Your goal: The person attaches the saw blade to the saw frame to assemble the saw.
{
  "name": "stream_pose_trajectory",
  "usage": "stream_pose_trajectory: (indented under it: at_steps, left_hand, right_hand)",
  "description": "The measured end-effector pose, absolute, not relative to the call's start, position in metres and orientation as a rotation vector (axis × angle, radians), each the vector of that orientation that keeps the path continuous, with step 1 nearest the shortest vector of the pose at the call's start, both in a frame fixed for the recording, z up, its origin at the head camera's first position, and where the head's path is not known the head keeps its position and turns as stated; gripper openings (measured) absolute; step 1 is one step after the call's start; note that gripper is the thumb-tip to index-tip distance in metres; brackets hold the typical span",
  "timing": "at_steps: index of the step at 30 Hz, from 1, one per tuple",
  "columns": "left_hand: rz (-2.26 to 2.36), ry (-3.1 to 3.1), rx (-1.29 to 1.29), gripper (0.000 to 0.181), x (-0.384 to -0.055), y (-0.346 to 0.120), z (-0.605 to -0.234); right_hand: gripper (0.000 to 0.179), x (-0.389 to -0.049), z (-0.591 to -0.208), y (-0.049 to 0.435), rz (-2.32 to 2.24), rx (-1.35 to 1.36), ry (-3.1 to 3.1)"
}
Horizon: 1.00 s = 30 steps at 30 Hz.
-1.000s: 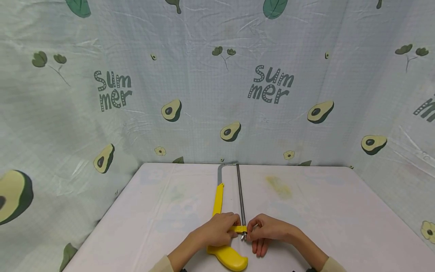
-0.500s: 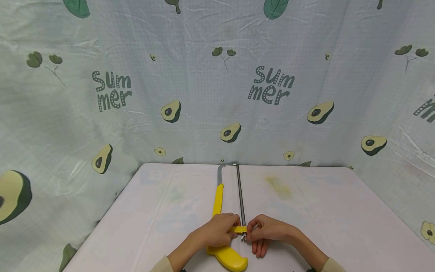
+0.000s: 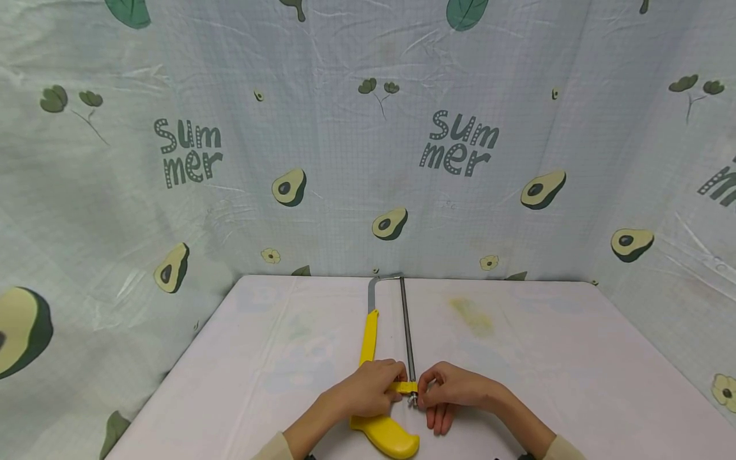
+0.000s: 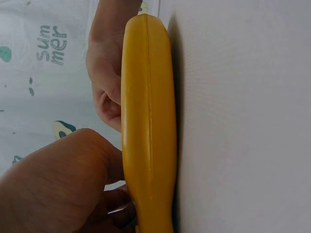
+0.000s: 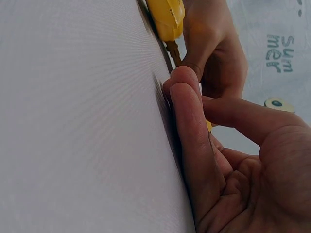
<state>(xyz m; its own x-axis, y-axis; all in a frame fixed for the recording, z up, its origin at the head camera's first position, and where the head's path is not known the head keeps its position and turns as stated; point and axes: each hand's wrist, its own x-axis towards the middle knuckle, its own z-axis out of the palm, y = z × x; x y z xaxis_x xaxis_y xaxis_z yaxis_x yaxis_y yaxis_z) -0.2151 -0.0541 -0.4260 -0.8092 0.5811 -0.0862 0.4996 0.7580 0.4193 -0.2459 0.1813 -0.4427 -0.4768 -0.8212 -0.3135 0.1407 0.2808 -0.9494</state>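
A hacksaw lies on the table, its yellow handle [image 3: 391, 439] toward me and its grey front bow [image 3: 372, 294] at the far end. Along its right side runs the dark blade [image 3: 407, 329], ending near me at a yellow blade mount with a metal wing nut [image 3: 412, 401]. My left hand [image 3: 370, 386] grips the yellow frame by the mount, with fingers partly hidden. At the wing nut, my right hand [image 3: 454, 390] pinches with thumb and forefinger, its other fingers resting low by the table. The handle [image 4: 148, 97] fills the middle of the left wrist view.
A pale table [image 3: 535, 358] spreads around the saw, with a yellowish stain [image 3: 471, 316] right of the blade. Behind and at both sides hangs a printed curtain [image 3: 333, 128] with avocados and lettering, meeting the table's far edge close to the saw's bow.
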Motion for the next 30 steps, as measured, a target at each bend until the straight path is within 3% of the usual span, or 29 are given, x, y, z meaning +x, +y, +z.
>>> stream_pose_trajectory:
  at_steps: [30]
  left_hand:
    - [0.572, 2.75, 0.842, 0.012, -0.2129, -0.0522, -0.4245]
  right_hand:
    - [0.012, -0.2447, -0.4419, 0.1818, -1.353, -0.618, 1.665]
